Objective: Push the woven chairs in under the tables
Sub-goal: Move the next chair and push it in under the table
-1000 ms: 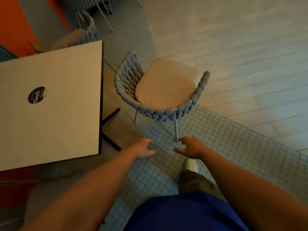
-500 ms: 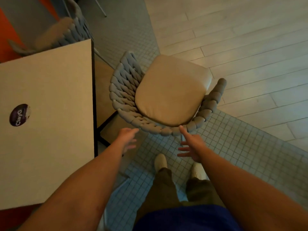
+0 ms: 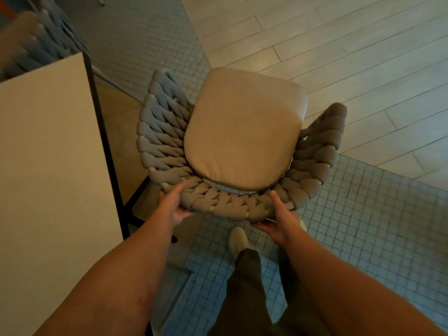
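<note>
A woven chair (image 3: pixel 164 146) with a grey braided back and a tan seat cushion stands just right of the beige table (image 3: pixel 48 166), turned away from it, fully clear of the tabletop. My left hand (image 3: pixel 172 207) grips the back's rim at its left end, thumb on top and fingers under. My right hand (image 3: pixel 278 219) grips the rim at the right, thumb up over the weave and fingers curled beneath.
A second woven chair (image 3: pixel 36 42) stands blurred at the table's far side. The table's black base legs (image 3: pixel 135 197) reach out on the floor near the chair. My shoe (image 3: pixel 238 240) stands on small grey tiles; wood planks lie to the right.
I have stepped closer. Both hands moved forward from just short of the chair back and took hold of its rim.
</note>
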Tool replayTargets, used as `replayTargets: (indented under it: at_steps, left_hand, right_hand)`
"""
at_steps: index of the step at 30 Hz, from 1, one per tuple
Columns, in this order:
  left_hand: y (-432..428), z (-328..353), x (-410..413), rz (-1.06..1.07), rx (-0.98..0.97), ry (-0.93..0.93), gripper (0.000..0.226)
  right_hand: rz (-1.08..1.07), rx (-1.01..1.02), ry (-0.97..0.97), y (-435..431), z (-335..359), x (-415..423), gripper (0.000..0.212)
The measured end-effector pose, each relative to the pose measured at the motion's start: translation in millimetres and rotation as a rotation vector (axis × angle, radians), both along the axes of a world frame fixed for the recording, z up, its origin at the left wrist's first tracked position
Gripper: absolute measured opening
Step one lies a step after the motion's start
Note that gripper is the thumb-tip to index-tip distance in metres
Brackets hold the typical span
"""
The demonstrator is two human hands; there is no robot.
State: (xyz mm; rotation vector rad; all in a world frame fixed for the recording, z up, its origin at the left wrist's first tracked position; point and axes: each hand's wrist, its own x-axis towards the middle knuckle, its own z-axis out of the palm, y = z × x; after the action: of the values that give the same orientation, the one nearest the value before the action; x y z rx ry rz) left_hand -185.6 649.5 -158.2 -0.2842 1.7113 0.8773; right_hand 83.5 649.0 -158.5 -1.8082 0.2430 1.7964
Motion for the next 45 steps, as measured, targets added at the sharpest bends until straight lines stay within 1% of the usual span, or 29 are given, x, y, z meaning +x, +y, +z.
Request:
replayTargets:
  at_steps: [4, 7, 11, 14, 16, 20, 26, 29, 34, 36, 38, 39, 40, 41, 42, 43, 45]
  left_hand:
    - [3.1, -20.6, -14.4, -0.019, -0.021, 0.001, 0.077]
    - [2.4, -23.2, -14.8, -0.024, -0.019, -0.012, 0.075]
    - [3.7, -20.8, -7.8, 0.022, -0.001, 0.025, 0.076]
    - [1.3, -20.5, 3.7, 0.065, 0.014, 0.015, 0.077]
    - [-2.1, -21.1, 14.2, 0.099, 0.024, -0.005, 0.076]
    - [-7.4, -24.9, 43.4, 0.215, -0.011, -0.016, 0.074]
    - [-13.7, -26.3, 98.2, 0.418, -0.030, -0.022, 0.073]
    - [-10.9, -22.6, 131.2, 0.509, -0.022, -0.031, 0.074]
    - [-0.7, -18.5, 179.8, 0.616, -0.004, -0.012, 0.071]
    - [1.9, -19.8, 193.4, 0.634, -0.002, -0.004, 0.069]
    - [-0.8, -22.5, 200.6, 0.590, -0.005, 0.064, 0.066]
    - [-2.6, -21.7, 202.8, 0.506, -0.027, 0.156, 0.064]
    - [-5.9, -18.7, 204.4, 0.376, -0.081, 0.294, 0.064]
    - [-10.2, -13.4, 205.2, 0.240, -0.142, 0.448, 0.070]
    - [-14.6, -6.8, 204.0, 0.123, -0.180, 0.596, 0.078]
    - [-19.5, 0.9, 201.0, 0.038, -0.179, 0.723, 0.087]
    - [-29.8, 13.4, 193.4, -0.138, -0.143, 0.861, 0.095]
  right_hand:
    - [-0.024, -0.048, -0.089, 6.1, -13.2, -0.6, 0.054]
    - [-0.011, -0.089, -0.128, 8.4, -15.9, -0.8, 0.059]
    - [0.006, -0.080, -0.147, 15.5, -13.2, -0.6, 0.053]
    - [0.042, -0.066, -0.180, 26.7, -11.5, 8.4, 0.057]
    - [0.102, -0.057, -0.198, 38.5, -9.1, 17.6, 0.054]
    - [0.243, -0.025, -0.224, 68.2, -7.9, 39.8, 0.040]
    - [0.439, 0.046, -0.225, 111.8, -7.1, 76.7, 0.032]
    - [0.518, 0.070, -0.236, 132.9, -6.4, 95.7, 0.032]
    - [0.647, 0.128, -0.249, 169.8, -5.4, 119.7, 0.026]
    - [0.690, 0.144, -0.246, 184.4, -4.4, 125.5, 0.027]
    - [0.722, 0.156, -0.256, 194.1, -5.2, 130.6, 0.031]
    - [0.738, 0.175, -0.264, 196.9, -5.9, 132.5, 0.033]
    - [0.753, 0.201, -0.287, 197.7, -6.4, 134.1, 0.034]
    - [0.764, 0.237, -0.332, 196.3, -5.9, 135.2, 0.033]
    - [0.781, 0.284, -0.398, 193.4, -2.7, 134.8, 0.030]
    - [0.815, 0.333, -0.488, 190.4, 1.2, 133.9, 0.027]
    - [0.927, 0.421, -0.720, 180.4, 12.3, 132.2, 0.032]
